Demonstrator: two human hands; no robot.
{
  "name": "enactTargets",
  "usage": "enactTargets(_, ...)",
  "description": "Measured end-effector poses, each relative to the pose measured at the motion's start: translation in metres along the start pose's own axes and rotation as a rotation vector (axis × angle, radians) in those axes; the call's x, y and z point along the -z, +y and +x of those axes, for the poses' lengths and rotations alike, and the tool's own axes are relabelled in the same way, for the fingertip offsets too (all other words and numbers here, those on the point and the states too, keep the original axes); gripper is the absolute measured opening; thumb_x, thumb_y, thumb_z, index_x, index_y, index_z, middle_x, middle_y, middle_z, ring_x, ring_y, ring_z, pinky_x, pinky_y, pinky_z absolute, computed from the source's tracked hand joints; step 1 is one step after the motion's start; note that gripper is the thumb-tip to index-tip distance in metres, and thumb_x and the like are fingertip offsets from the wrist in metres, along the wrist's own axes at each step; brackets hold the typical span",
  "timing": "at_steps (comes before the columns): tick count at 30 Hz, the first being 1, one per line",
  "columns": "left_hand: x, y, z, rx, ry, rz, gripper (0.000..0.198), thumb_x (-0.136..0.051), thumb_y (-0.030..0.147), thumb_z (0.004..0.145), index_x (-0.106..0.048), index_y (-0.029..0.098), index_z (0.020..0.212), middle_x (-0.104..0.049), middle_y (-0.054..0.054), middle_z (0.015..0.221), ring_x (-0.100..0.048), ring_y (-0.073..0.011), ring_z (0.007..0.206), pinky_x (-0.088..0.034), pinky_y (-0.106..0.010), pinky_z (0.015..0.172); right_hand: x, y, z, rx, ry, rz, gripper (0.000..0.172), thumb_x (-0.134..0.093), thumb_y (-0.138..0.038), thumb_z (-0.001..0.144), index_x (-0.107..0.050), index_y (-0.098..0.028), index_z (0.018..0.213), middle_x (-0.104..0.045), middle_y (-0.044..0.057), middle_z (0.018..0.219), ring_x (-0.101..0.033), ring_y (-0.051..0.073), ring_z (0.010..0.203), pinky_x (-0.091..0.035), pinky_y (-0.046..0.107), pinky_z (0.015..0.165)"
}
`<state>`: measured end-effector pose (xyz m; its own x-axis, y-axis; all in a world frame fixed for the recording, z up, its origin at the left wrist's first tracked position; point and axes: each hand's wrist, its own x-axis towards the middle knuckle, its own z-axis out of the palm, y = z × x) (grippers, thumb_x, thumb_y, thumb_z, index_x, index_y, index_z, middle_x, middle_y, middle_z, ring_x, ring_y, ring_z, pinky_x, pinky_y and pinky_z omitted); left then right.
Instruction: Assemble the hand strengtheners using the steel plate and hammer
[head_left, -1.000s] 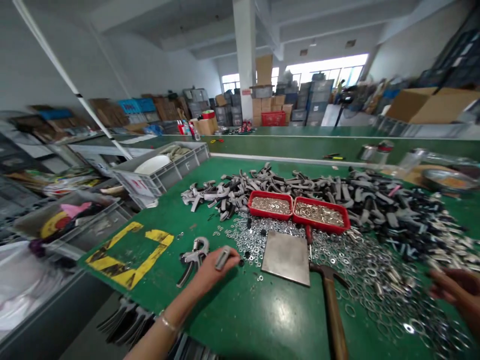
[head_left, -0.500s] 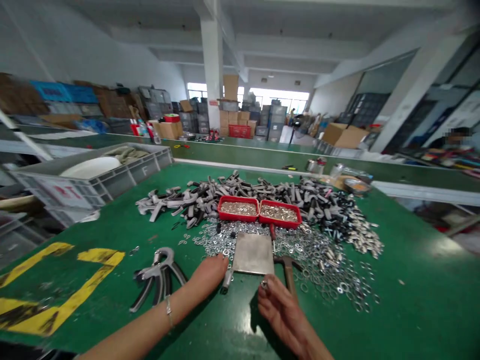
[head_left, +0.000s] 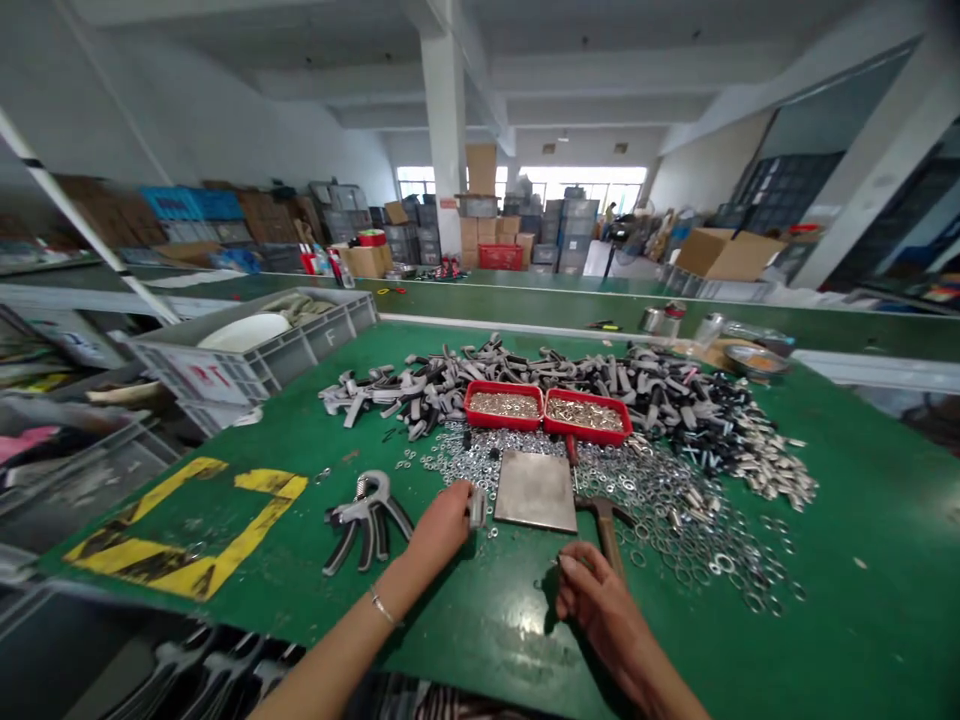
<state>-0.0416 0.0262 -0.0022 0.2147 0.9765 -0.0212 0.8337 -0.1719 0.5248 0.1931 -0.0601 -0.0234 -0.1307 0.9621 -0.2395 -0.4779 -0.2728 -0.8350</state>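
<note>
My left hand (head_left: 444,522) is closed around a short grey handle piece (head_left: 477,507), just left of a square metal plate (head_left: 535,490). My right hand (head_left: 600,605) hovers below the plate, thumb and fingertips pinched on a small metal piece (head_left: 561,563) too tiny to make out well. Beside the right hand lies a hammer (head_left: 609,530), its wooden grip partly behind the fingers. To the left of my left hand, a grey and black hand grip strengthener (head_left: 367,520) with a spring rests on the green table (head_left: 480,620).
Two red trays (head_left: 502,402) of small metal parts stand behind the plate. Loose washers (head_left: 675,530) spread around it, with a heap of grey handles (head_left: 435,385) further back. A grey crate (head_left: 255,345) sits at the left, and yellow tape (head_left: 259,530) marks the table.
The view has swung left, so the table appears shifted right. In my left hand, the handle piece has gone from pointing down toward me to standing beside the plate. My right hand stays pinched.
</note>
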Motion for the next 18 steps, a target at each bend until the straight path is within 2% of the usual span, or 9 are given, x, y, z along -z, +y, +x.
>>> enactTargets(2,-0.007,0.011,-0.020,0.023,-0.018,-0.395,0.014,-0.050,0.023,0.090,-0.058,0.016,0.098,-0.068,-0.007,0.083,-0.066,-0.0190,0.076,-0.049,-0.029,0.073,-0.006,0.001,-0.004,-0.020,-0.026,0.018,0.030,-0.075,-0.044,0.080,-0.057,-0.021,0.089,-0.046,-0.007,0.064,-0.044,0.009,0.052,-0.046,0.024,0.051)
enactTargets(3,-0.012,0.017,-0.032,0.037,-0.049,-0.623,0.018,-0.055,0.030,0.089,-0.060,0.016,0.099,-0.068,-0.005,0.076,-0.065,-0.0184,0.070,-0.049,-0.029,0.070,-0.009,0.001,-0.007,-0.031,-0.042,0.014,0.030,-0.075,-0.044,0.080,-0.057,-0.022,0.087,-0.046,-0.007,0.064,-0.042,0.008,0.052,-0.046,0.023,0.050)
enactTargets(4,-0.018,0.024,-0.044,0.053,-0.089,-0.827,0.024,-0.060,0.035,0.087,-0.061,0.016,0.101,-0.068,-0.004,0.073,-0.066,-0.0184,0.068,-0.049,-0.029,0.069,-0.012,0.001,-0.010,-0.043,-0.060,0.005,0.030,-0.076,-0.045,0.079,-0.058,-0.022,0.086,-0.046,-0.007,0.064,-0.043,0.009,0.052,-0.045,0.023,0.050)
enactTargets(6,-0.029,0.037,-0.066,0.095,-0.162,-1.083,0.032,-0.068,0.040,0.082,-0.065,0.016,0.103,-0.071,-0.005,0.074,-0.067,-0.0188,0.069,-0.050,-0.030,0.071,-0.017,-0.001,-0.015,-0.071,-0.102,-0.025,0.032,-0.077,-0.047,0.077,-0.060,-0.021,0.086,-0.049,-0.007,0.063,-0.045,0.010,0.054,-0.046,0.023,0.051)
enactTargets(10,-0.044,0.055,-0.089,0.221,-0.158,-1.295,0.032,-0.076,0.040,0.075,-0.071,0.014,0.094,-0.072,-0.007,0.078,-0.066,-0.0183,0.070,-0.051,-0.030,0.070,-0.023,-0.006,-0.024,-0.110,-0.134,-0.074,0.036,-0.077,-0.050,0.076,-0.061,-0.020,0.086,-0.055,-0.004,0.063,-0.051,0.012,0.056,-0.047,0.024,0.054)
enactTargets(15,-0.052,0.063,-0.094,0.344,-0.147,-1.494,0.036,-0.083,0.038,0.068,-0.071,0.013,0.091,-0.070,-0.006,0.075,-0.063,-0.0162,0.068,-0.049,-0.027,0.066,-0.019,-0.004,-0.026,-0.116,-0.128,-0.061,0.034,-0.077,-0.048,0.076,-0.062,-0.019,0.086,-0.059,-0.003,0.063,-0.054,0.012,0.056,-0.047,0.024,0.053)
enactTargets(18,-0.054,0.065,-0.096,0.352,-0.171,-1.484,0.036,-0.082,0.038,0.068,-0.071,0.012,0.089,-0.068,-0.006,0.075,-0.061,-0.0153,0.067,-0.046,-0.026,0.065,-0.012,-0.001,-0.026,-0.146,-0.132,-0.033,0.035,-0.077,-0.047,0.076,-0.063,-0.019,0.092,-0.064,0.000,0.072,-0.058,0.014,0.062,-0.048,0.026,0.057)
